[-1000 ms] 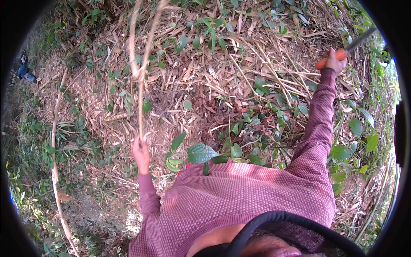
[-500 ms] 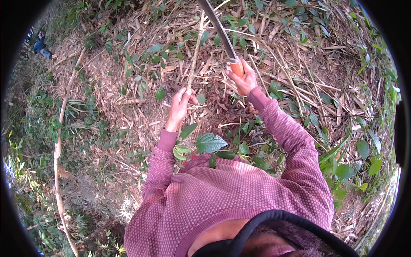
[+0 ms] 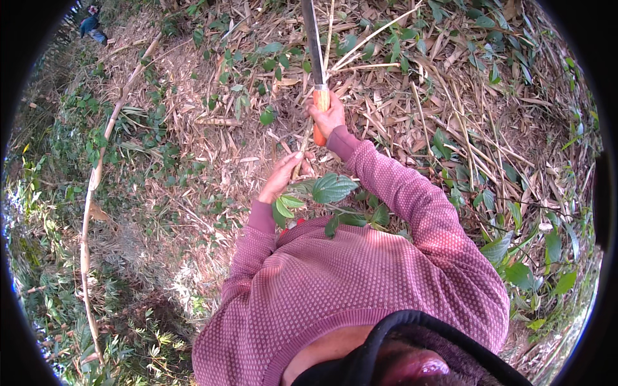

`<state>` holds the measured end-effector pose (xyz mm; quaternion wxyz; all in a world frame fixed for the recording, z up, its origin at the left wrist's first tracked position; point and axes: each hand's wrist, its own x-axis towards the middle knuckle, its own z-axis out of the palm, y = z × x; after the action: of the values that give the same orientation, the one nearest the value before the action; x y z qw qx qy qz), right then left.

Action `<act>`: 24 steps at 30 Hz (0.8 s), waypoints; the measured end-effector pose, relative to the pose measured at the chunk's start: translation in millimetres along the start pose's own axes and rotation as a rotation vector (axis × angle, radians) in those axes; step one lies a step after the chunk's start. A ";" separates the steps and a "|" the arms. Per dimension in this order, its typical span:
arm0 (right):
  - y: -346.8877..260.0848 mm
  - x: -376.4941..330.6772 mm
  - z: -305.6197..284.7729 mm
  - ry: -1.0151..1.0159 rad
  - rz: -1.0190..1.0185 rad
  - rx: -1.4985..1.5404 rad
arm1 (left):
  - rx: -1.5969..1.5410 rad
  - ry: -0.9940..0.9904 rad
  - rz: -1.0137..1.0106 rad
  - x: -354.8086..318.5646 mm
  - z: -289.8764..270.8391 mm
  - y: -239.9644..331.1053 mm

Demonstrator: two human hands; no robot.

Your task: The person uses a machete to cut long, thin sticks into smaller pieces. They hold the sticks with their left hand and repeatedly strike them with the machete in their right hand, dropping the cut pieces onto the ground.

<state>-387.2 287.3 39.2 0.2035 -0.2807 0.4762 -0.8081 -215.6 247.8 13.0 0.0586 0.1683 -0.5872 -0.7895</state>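
Right hand [image 3: 327,116] grips orange-handled machete [image 3: 313,45], blade pointing far. Left hand [image 3: 281,177] pinches thin stalk [image 3: 304,138] just near of it. Risk: a slipping blade cuts the left fingers.

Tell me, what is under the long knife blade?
Under the blade lie dry bamboo leaves, a thin pale stem beside it and some green leaves. The right hand covers most of the orange handle. The ground directly beneath the blade is hidden.
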 end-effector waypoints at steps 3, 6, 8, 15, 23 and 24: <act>9.1 -3.3 -1.5 -0.010 0.018 -0.255 | -0.007 0.150 0.008 -11.6 -1.8 -13.3; 12.9 5.4 -3.4 -0.060 0.025 -0.371 | 0.155 0.397 0.184 -32.7 -16.3 -28.8; 10.8 17.3 -1.1 -0.068 0.017 -0.505 | 0.197 0.561 0.160 -51.0 -31.1 -38.2; -0.7 46.7 45.8 -0.261 0.215 -0.312 | 0.951 0.686 0.556 -69.7 -46.5 -39.6; 33.8 19.1 80.3 -0.458 0.458 -0.140 | 1.442 0.544 0.976 -48.5 -66.7 43.1; 38.8 16.1 89.9 -0.380 0.424 -0.167 | 1.504 0.473 0.954 -42.9 -67.9 49.8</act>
<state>-338.8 200.8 44.1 0.4296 -0.3371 0.5422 -0.6386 -158.0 183.5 51.4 0.3714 0.0592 -0.9258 -0.0371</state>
